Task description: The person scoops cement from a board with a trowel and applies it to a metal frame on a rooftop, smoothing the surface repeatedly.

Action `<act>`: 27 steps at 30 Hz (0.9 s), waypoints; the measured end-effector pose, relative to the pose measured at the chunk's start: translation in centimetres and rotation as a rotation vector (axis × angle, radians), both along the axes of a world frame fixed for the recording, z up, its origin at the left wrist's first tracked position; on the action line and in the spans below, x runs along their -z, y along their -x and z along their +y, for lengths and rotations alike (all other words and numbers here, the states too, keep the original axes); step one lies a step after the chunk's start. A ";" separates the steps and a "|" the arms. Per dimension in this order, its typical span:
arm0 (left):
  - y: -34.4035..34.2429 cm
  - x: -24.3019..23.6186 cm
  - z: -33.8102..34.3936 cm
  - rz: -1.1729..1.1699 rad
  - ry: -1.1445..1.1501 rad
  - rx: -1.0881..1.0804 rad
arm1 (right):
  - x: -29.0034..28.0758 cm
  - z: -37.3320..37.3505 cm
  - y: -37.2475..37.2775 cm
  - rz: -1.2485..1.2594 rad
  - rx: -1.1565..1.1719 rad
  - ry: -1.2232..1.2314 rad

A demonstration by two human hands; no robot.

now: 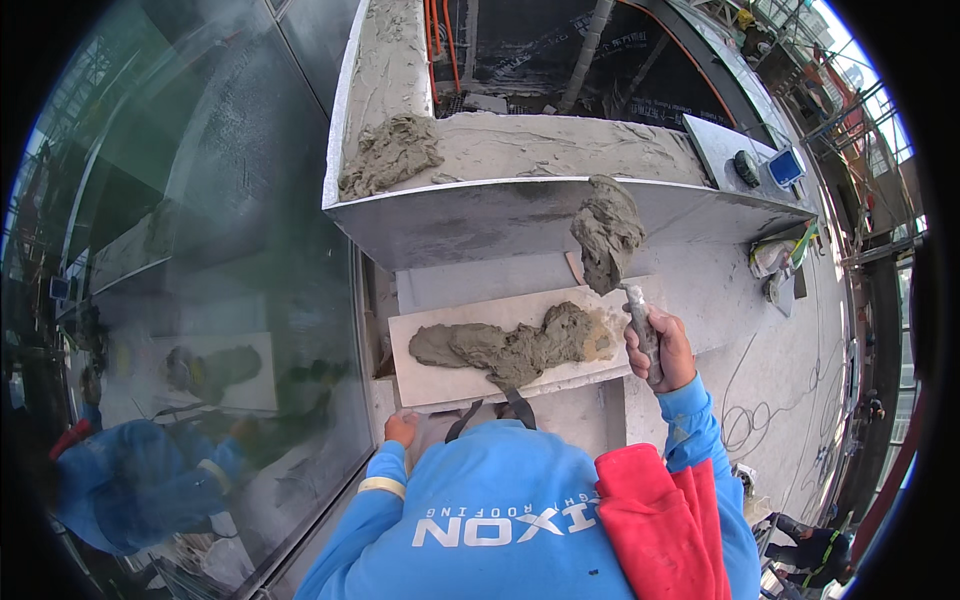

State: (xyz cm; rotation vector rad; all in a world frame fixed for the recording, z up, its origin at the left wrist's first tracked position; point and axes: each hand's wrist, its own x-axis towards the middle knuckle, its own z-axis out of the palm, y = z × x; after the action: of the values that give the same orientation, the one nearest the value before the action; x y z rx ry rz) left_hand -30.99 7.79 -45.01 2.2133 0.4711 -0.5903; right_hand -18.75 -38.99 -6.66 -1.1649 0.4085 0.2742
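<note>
Blue sweatshirt filled the foreground as the right grip held up a loaded trowel

A red section of the sweatshirt lay below the right grip, toward the shoulder. The right grip was clamped round the trowel's handle, and just beyond its fingers a thick lump of mortar hid the blade.

To the left of the right grip lay a pale slab with a long spread of mortar on its face. The spread stopped short of the slab's far and left edges, leaving a bare margin, but came close to the near edge. The slab's right end lay just beside the right grip.

The left grip was at the slab's near left corner; its fingers were partly hidden, so whether they had closed on anything could not be told. A glass pane stood close on its left, so room there was narrow.

Beyond both grips rose an upright grey panel. In this view the lump overlapped its top edge, behind which ran a mortar-covered ledge. To the right of the right grip, pale floor spread wide, with loops of thin cable on it.
</note>
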 end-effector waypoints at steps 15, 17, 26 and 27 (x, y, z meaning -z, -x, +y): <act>13.5 9.4 12.6 0.115 0.121 -0.448 | 2.0 34.1 -39.1 -0.167 0.006 0.575; 15.2 8.5 12.5 0.344 0.118 -0.539 | 4.7 35.6 -38.7 -0.132 -0.009 0.368; 10.4 7.7 10.8 0.268 0.122 -0.475 | -1.4 28.0 -30.9 -0.632 -0.042 0.601; 9.6 7.6 10.6 0.137 0.135 -0.451 | -2.6 26.2 -31.5 -0.681 -0.112 0.851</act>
State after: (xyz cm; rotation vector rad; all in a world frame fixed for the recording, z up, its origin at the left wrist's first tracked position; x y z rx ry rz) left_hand -40.60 18.37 -52.64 1.8613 0.9412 -0.5117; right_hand 12.74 -12.75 -4.04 -2.0178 -0.1804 -0.2427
